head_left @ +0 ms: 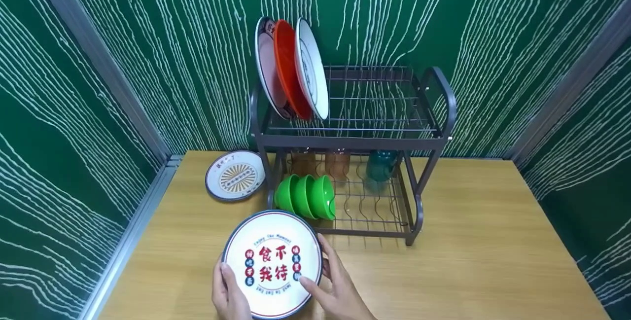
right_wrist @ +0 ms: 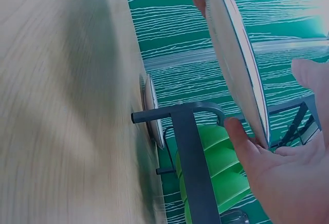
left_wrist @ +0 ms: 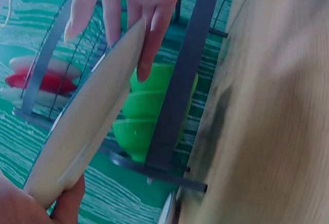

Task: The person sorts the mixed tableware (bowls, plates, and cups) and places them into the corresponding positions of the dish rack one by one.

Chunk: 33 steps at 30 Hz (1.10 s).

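Note:
A white plate [head_left: 276, 295] with red and blue lettering and a dark rim is held up, tilted, in front of the rack. My left hand [head_left: 230, 290] grips its left edge, thumb on the front face and fingers behind. At the opposite edge is my right hand [head_left: 340, 280]; its fairly straight fingers [right_wrist: 244, 142] touch the rim from behind, while its thumb [right_wrist: 308, 75] stands spread away from the face. From the left wrist, the plate's pale underside [left_wrist: 92, 121] shows between both hands. Three green bowls [head_left: 305, 196] stand nested on the rack's lower tier, just beyond the plate.
On the upper tier of the dark two-tier rack [head_left: 350, 141], a patterned plate [head_left: 268, 63], a red plate [head_left: 291, 73] and a white plate [head_left: 313, 73] stand on edge. Tinted glasses [head_left: 337, 162] sit below. A smaller patterned plate [head_left: 236, 176] lies on the wooden table [head_left: 493, 241].

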Available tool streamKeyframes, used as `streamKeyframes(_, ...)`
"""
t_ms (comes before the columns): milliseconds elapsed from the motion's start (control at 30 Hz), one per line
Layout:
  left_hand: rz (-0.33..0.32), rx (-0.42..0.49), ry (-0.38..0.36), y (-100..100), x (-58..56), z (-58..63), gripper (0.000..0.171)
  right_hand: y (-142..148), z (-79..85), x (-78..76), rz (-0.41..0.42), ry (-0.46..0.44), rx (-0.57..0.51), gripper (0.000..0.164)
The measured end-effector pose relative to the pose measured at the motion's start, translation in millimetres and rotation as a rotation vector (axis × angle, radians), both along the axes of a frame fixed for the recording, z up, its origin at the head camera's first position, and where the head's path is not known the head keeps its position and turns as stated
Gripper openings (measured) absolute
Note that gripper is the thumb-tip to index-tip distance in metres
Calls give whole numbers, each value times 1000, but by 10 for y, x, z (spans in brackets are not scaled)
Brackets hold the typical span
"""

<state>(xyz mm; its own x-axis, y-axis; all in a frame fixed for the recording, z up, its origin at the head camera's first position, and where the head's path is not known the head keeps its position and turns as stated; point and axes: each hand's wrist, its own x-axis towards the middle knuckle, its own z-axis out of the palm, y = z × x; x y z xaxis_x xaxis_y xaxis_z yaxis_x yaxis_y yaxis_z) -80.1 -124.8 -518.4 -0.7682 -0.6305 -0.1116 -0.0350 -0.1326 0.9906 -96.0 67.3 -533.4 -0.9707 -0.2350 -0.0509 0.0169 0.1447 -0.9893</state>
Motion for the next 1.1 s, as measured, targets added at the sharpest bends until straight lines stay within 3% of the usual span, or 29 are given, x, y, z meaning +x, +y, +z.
streamKeyframes(167,-19,-5,-11,82,-6,60,54,-27,13,34,33,-6,204,84)
streamKeyframes(267,-31,-1,13,113,-17,93,53,-47,-12,44,45,47,301,83)
streamKeyframes(433,-47,13,65,137,-37,128,51,-63,-85,95,13,282,529,87)
streamKeyframes(567,-69,15,42,147,-40,160,54,-38,-119,148,20,470,687,92)
streamKeyframes(800,-119,37,-28,196,-67,226,56,-6,-176,155,111,694,745,86)
streamKeyframes(967,-146,17,7,239,-58,267,54,30,-179,136,114,772,753,70)
streamKeyframes(1100,-184,-28,16,289,-23,316,54,51,-157,138,123,805,718,72)
